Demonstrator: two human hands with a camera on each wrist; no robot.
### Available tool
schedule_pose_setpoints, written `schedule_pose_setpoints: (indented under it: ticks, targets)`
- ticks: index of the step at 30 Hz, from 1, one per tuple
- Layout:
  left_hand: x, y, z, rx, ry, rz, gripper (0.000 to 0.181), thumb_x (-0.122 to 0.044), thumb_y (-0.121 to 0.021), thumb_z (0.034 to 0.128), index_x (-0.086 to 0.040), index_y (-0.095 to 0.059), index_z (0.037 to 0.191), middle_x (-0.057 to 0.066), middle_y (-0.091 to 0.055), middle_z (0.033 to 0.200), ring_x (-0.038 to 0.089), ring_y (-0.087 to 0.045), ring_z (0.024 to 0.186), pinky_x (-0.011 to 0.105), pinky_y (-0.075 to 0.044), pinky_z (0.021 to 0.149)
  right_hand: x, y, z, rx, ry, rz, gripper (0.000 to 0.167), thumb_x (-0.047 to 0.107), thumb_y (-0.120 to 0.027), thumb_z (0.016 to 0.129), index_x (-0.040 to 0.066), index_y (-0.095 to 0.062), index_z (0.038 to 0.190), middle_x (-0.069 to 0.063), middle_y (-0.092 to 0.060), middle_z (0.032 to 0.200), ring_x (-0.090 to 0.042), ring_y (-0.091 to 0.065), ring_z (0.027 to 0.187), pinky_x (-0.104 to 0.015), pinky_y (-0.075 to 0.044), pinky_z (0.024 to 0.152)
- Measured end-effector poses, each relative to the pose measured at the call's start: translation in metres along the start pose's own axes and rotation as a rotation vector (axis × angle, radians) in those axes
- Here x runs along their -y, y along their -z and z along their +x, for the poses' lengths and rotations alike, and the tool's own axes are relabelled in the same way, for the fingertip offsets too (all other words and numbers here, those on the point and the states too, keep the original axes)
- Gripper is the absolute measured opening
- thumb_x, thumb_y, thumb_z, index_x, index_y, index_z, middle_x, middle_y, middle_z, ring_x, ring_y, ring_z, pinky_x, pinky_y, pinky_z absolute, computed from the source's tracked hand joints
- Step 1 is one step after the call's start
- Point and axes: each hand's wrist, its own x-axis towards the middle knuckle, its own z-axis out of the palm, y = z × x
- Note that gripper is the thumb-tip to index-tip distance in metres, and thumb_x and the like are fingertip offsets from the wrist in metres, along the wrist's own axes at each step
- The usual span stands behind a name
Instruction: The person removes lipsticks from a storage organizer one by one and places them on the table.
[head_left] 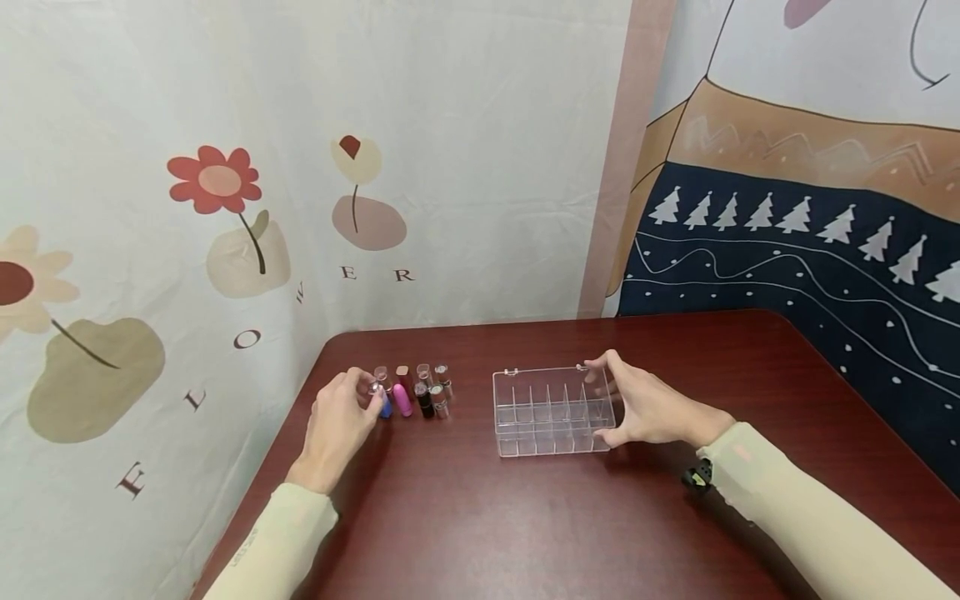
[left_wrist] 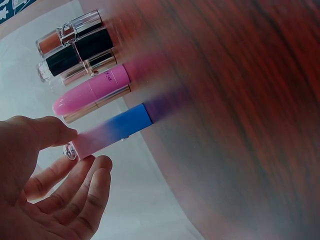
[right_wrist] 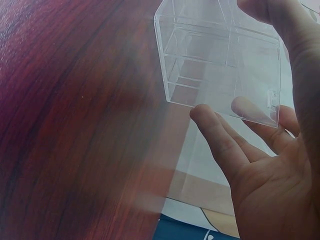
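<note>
At the left of the table my left hand pinches the top of a pink-to-blue lipstick tube between thumb and fingers; the tube stands upright. Beside it stands a bright pink bullet-shaped lipstick, and a black lipstick with a clear top is close by. My right hand grips the right end of a clear plastic divided box, thumb at the front and fingers behind. Through the box's clear side wall a fingertip shows in the right wrist view.
Several more lipsticks stand grouped behind and right of the pink one. The dark red-brown wooden table ends at a wall hung with a flower-print cloth. A navy cloth with white trees hangs at the right.
</note>
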Motion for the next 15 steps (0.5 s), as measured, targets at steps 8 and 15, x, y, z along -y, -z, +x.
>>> schedule_pose_setpoints:
  ticks: [8, 15]
  targets:
    - [0.0019, -0.0005, 0.0022, 0.000, 0.009, 0.002, 0.021, -0.014, -0.086, 0.1029, -0.001, -0.075, 0.116, 0.019, -0.078, 0.106, 0.034, -0.076, 0.091, 0.056, -0.068, 0.085, 0.0000, 0.0003, 0.0006, 0.005, 0.003, -0.001, 0.097, 0.022, -0.106, 0.077, 0.014, -0.045, 0.151, -0.014, -0.071, 0.145, -0.024, -0.082, 0.117, -0.047, -0.071, 0.104]
    - [0.0021, -0.0022, 0.0020, -0.015, 0.003, 0.020, 0.023, -0.015, -0.086, 0.1028, -0.001, -0.075, 0.117, 0.021, -0.078, 0.106, 0.039, -0.078, 0.094, 0.061, -0.069, 0.086, -0.0007, -0.0003, 0.0003, 0.002, 0.005, 0.002, 0.098, 0.021, -0.107, 0.076, 0.013, -0.045, 0.152, -0.015, -0.072, 0.143, -0.026, -0.082, 0.116, -0.046, -0.071, 0.104]
